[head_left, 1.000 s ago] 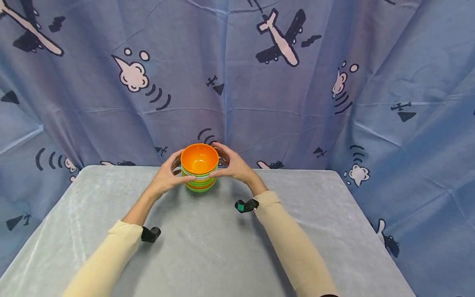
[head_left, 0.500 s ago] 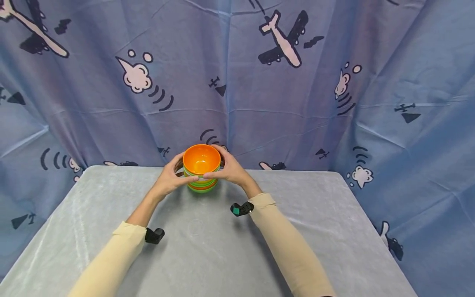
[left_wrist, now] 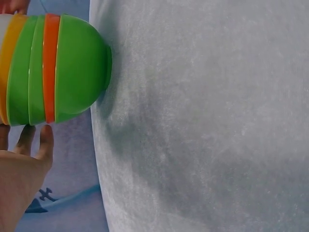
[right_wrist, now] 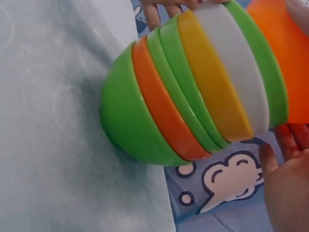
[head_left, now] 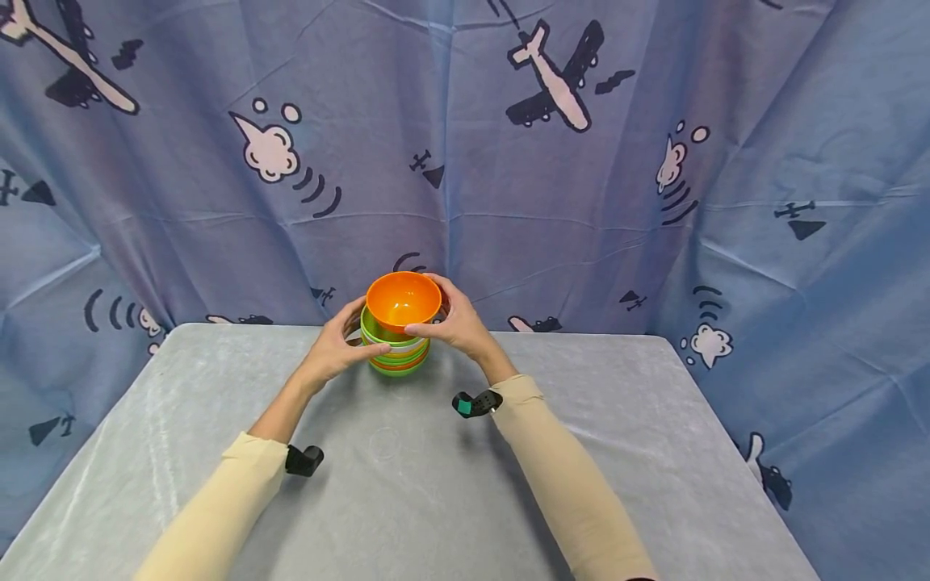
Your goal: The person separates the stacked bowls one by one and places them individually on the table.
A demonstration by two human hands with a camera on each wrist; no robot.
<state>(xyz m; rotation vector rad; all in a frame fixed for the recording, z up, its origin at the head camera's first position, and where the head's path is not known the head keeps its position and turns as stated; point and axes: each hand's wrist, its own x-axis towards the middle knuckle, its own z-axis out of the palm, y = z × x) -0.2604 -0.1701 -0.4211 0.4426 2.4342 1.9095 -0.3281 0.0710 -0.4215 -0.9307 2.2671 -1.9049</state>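
**One bowl is coming off the pile**

One orange bowl (head_left: 403, 300) sits tilted at the top of the stack of bowls (head_left: 395, 353), and I see it partly lifted out, not free yet. My right hand (head_left: 454, 326) curls its fingers and thumb around that top bowl and holds it. My left hand (head_left: 336, 347) wraps the side of the stack, fingers bent around it, to keep it down.

The stack stands at the far middle of the gray table (head_left: 581, 452), close to the blue curtain (head_left: 654, 161) with planes on it. From the right wrist I count green, orange, green, yellow and white bowls under the top one.

I think the job has only just begun: many bowls are left nested, and no bowl stands alone on the table.
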